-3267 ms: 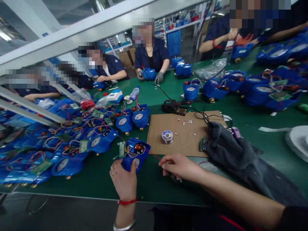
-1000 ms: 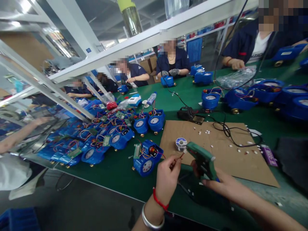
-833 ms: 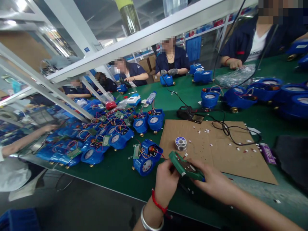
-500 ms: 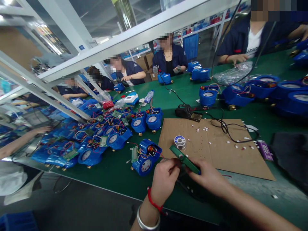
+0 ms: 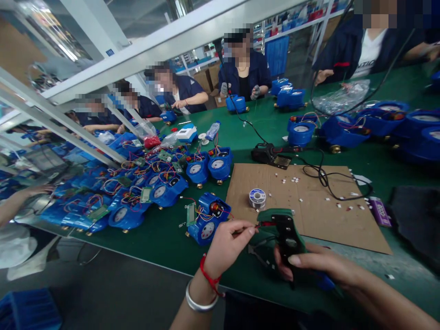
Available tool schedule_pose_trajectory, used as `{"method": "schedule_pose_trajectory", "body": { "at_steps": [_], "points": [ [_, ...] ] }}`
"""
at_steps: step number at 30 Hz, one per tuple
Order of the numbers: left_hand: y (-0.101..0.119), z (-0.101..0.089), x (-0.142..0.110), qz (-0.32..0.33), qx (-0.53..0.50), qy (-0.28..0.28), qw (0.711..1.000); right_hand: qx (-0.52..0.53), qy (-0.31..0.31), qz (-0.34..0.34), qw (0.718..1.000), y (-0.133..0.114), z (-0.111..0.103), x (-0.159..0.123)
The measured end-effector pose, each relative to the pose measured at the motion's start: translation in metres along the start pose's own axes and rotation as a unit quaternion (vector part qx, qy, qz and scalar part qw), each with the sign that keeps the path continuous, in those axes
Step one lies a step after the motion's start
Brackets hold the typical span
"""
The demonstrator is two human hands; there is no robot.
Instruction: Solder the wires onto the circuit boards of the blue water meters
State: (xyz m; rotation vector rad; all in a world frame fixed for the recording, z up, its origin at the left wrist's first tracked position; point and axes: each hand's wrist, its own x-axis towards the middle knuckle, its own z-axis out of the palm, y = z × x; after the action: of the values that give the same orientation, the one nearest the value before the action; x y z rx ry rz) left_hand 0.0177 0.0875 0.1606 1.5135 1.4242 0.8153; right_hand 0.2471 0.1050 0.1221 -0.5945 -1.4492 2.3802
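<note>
My right hand (image 5: 309,263) is wrapped round the handles of a green and black wire stripper (image 5: 287,229), its jaws pointing left. My left hand (image 5: 231,243) pinches a thin red wire (image 5: 257,226) right at the jaws; whether the jaws grip it cannot be made out. Just left of that hand stands a blue water meter (image 5: 207,229) with a white dial. A small green circuit board (image 5: 191,215) and several coloured wires hang from its open top.
A solder spool (image 5: 257,198) and white scraps lie on a cardboard sheet (image 5: 309,220). Behind is a soldering iron stand (image 5: 263,153) with a black cable (image 5: 321,176). Many blue meters (image 5: 161,192) crowd the left. A purple box (image 5: 380,211) lies right; co-workers sit across the table.
The wire stripper has turned from edge-on to showing its side, with its jaws now facing my left hand. My left hand stays pinched near the jaws. The view has shifted slightly.
</note>
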Motion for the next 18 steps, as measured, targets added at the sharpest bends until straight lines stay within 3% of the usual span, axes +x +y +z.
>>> {"method": "schedule_pose_trajectory", "body": {
  "at_steps": [7,14,18],
  "points": [
    [-0.002,-0.02,0.004,-0.043,-0.081,-0.077,0.993,0.026,-0.074,0.001,0.997,-0.003,0.004,0.014],
    [-0.004,-0.026,0.004,-0.059,-0.1,-0.081,0.99,0.092,-0.067,-0.005,0.993,0.009,0.01,0.021],
    [-0.005,-0.025,0.004,-0.055,-0.104,-0.075,0.99,0.134,-0.025,-0.011,0.991,0.024,0.021,0.023]
  ]
}}
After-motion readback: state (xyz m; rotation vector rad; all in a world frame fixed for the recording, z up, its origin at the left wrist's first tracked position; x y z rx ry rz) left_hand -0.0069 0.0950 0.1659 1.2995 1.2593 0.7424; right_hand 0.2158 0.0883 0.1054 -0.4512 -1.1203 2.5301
